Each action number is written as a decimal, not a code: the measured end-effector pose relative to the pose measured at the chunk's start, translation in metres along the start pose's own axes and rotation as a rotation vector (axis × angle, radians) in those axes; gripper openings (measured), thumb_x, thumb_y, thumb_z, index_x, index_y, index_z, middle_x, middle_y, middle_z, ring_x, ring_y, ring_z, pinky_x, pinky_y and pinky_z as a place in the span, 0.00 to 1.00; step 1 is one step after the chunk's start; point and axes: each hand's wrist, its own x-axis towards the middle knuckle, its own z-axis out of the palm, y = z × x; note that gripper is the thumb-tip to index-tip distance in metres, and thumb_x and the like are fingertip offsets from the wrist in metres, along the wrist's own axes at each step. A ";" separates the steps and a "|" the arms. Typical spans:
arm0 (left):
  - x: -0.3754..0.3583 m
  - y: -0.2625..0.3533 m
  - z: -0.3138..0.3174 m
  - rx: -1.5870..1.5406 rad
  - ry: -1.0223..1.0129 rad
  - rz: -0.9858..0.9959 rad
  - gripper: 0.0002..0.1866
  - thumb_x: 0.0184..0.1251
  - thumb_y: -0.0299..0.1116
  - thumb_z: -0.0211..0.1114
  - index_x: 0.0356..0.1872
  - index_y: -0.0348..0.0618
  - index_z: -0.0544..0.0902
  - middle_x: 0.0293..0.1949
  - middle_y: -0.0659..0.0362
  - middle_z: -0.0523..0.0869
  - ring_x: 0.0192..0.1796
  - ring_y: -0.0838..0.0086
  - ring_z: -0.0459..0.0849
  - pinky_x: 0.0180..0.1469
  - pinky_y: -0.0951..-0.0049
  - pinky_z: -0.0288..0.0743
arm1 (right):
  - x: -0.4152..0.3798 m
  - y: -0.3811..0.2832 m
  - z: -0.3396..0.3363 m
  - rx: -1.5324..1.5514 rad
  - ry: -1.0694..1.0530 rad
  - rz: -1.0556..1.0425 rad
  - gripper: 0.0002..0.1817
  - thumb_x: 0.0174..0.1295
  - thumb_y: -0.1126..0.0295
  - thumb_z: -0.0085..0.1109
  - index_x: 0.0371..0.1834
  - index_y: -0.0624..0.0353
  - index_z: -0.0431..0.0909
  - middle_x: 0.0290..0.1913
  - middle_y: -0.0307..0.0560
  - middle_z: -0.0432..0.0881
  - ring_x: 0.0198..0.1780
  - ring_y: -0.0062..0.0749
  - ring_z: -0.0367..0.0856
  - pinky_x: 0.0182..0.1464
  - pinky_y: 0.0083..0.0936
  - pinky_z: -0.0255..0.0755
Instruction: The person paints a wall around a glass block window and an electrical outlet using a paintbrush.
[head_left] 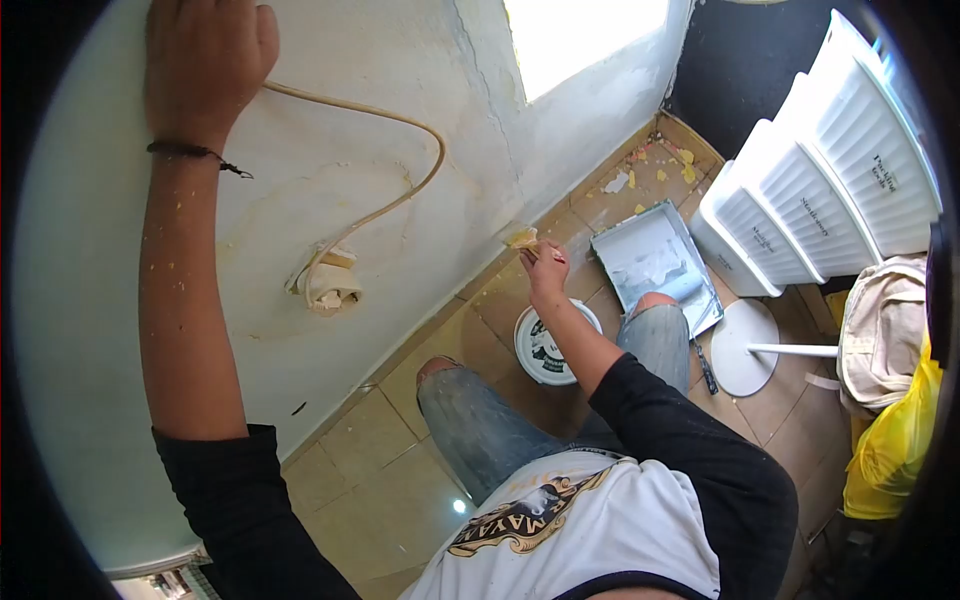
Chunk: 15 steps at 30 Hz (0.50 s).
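Observation:
My left hand [208,50] is raised against the white wall [330,180] at the upper left, its fingers curled near a beige cable [400,112]; what it holds, if anything, is hidden. The cable curves down to a hole with a wrapped fitting [332,285] in the wall. Lower down, my right hand [546,268] is closed on a small brush-like tool [523,238], whose pale end is near the base of the wall. Beneath my right forearm stands a round white bucket [545,362] with a dark label.
A paint tray [650,255] with pale residue lies ahead on the tiled floor. Beside it are a dark-handled tool [706,368] and a round white base [735,345]. White storage bins [800,205], a cloth bag [885,320] and a yellow bag [895,450] are at the right.

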 end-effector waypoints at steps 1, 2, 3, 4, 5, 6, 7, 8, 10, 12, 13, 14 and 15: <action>0.000 -0.002 0.000 -0.153 0.047 -0.055 0.19 0.46 0.19 0.54 0.44 0.30 0.74 0.50 0.44 0.73 0.58 0.49 0.72 0.65 0.51 0.65 | 0.002 -0.003 0.011 -0.055 0.055 0.022 0.10 0.67 0.70 0.55 0.48 0.60 0.72 0.47 0.53 0.79 0.44 0.42 0.84 0.46 0.35 0.84; 0.000 -0.005 0.000 -0.308 0.102 -0.102 0.19 0.46 0.19 0.54 0.44 0.30 0.74 0.50 0.44 0.73 0.58 0.49 0.72 0.65 0.52 0.65 | 0.005 -0.008 0.021 -0.060 0.039 0.019 0.10 0.67 0.70 0.55 0.48 0.60 0.72 0.47 0.53 0.79 0.44 0.42 0.84 0.46 0.35 0.84; 0.011 0.013 -0.027 -0.042 0.068 0.012 0.19 0.46 0.19 0.54 0.44 0.30 0.74 0.50 0.44 0.73 0.58 0.50 0.72 0.65 0.52 0.65 | -0.003 -0.022 0.035 -0.065 -0.043 -0.032 0.11 0.67 0.70 0.55 0.49 0.61 0.72 0.48 0.53 0.78 0.44 0.43 0.84 0.46 0.36 0.84; 0.019 0.024 -0.044 0.220 0.022 0.124 0.19 0.46 0.19 0.54 0.45 0.29 0.74 0.50 0.44 0.74 0.58 0.50 0.72 0.66 0.52 0.65 | -0.016 -0.037 0.049 -0.073 -0.122 -0.078 0.11 0.67 0.69 0.56 0.49 0.61 0.72 0.48 0.53 0.78 0.44 0.43 0.84 0.46 0.36 0.84; 0.021 0.022 -0.045 0.227 0.008 0.112 0.19 0.46 0.19 0.54 0.45 0.29 0.74 0.50 0.44 0.74 0.58 0.50 0.72 0.66 0.52 0.65 | -0.028 -0.056 0.061 -0.036 -0.172 -0.106 0.11 0.68 0.69 0.56 0.48 0.62 0.72 0.47 0.52 0.79 0.44 0.42 0.85 0.46 0.36 0.84; 0.019 0.019 -0.041 0.246 0.025 0.130 0.20 0.46 0.19 0.54 0.45 0.29 0.74 0.51 0.45 0.73 0.58 0.50 0.72 0.66 0.52 0.65 | -0.039 -0.074 0.069 -0.002 -0.219 -0.130 0.10 0.69 0.68 0.56 0.47 0.62 0.72 0.45 0.51 0.81 0.44 0.41 0.85 0.46 0.36 0.84; 0.017 0.018 -0.038 0.265 0.042 0.146 0.20 0.47 0.20 0.55 0.46 0.29 0.75 0.51 0.45 0.73 0.59 0.50 0.72 0.66 0.52 0.65 | -0.048 -0.092 0.075 -0.024 -0.221 -0.118 0.10 0.69 0.68 0.56 0.47 0.62 0.72 0.45 0.51 0.81 0.44 0.41 0.85 0.46 0.36 0.84; 0.016 0.019 -0.038 0.268 0.022 0.130 0.20 0.47 0.20 0.55 0.46 0.29 0.75 0.51 0.45 0.73 0.59 0.50 0.72 0.66 0.52 0.65 | -0.055 -0.108 0.079 0.028 -0.328 -0.187 0.11 0.69 0.68 0.55 0.48 0.63 0.72 0.45 0.52 0.81 0.44 0.42 0.85 0.47 0.36 0.84; 0.015 0.020 -0.039 0.227 0.056 0.146 0.20 0.47 0.20 0.55 0.46 0.30 0.75 0.52 0.45 0.73 0.59 0.50 0.71 0.66 0.52 0.65 | -0.053 -0.115 0.073 0.072 -0.439 -0.237 0.12 0.70 0.67 0.55 0.49 0.63 0.71 0.46 0.53 0.81 0.45 0.43 0.85 0.48 0.37 0.84; 0.012 0.014 -0.034 0.228 0.074 0.159 0.20 0.47 0.20 0.55 0.47 0.30 0.75 0.52 0.45 0.73 0.59 0.50 0.71 0.66 0.52 0.65 | -0.038 -0.109 0.063 0.135 -0.553 -0.250 0.12 0.70 0.66 0.55 0.50 0.62 0.71 0.46 0.54 0.81 0.47 0.45 0.85 0.49 0.38 0.84; 0.011 0.012 -0.033 0.220 0.107 0.178 0.20 0.47 0.20 0.55 0.47 0.31 0.75 0.52 0.45 0.73 0.59 0.50 0.71 0.66 0.52 0.65 | -0.024 -0.096 0.052 0.132 -0.559 -0.246 0.12 0.70 0.66 0.55 0.50 0.62 0.71 0.46 0.54 0.81 0.47 0.45 0.85 0.49 0.38 0.84; 0.011 0.013 -0.035 0.221 0.106 0.175 0.20 0.47 0.20 0.55 0.47 0.31 0.75 0.52 0.45 0.73 0.59 0.50 0.71 0.66 0.52 0.65 | -0.004 -0.075 0.033 0.095 -0.483 -0.172 0.11 0.70 0.67 0.55 0.49 0.62 0.71 0.45 0.53 0.82 0.46 0.44 0.86 0.48 0.37 0.84; 0.011 0.014 -0.038 0.228 0.071 0.160 0.20 0.47 0.20 0.55 0.47 0.31 0.75 0.52 0.46 0.73 0.59 0.50 0.71 0.66 0.53 0.66 | 0.013 -0.059 0.014 0.059 -0.403 -0.103 0.10 0.70 0.68 0.55 0.48 0.61 0.72 0.43 0.53 0.82 0.45 0.43 0.86 0.47 0.36 0.85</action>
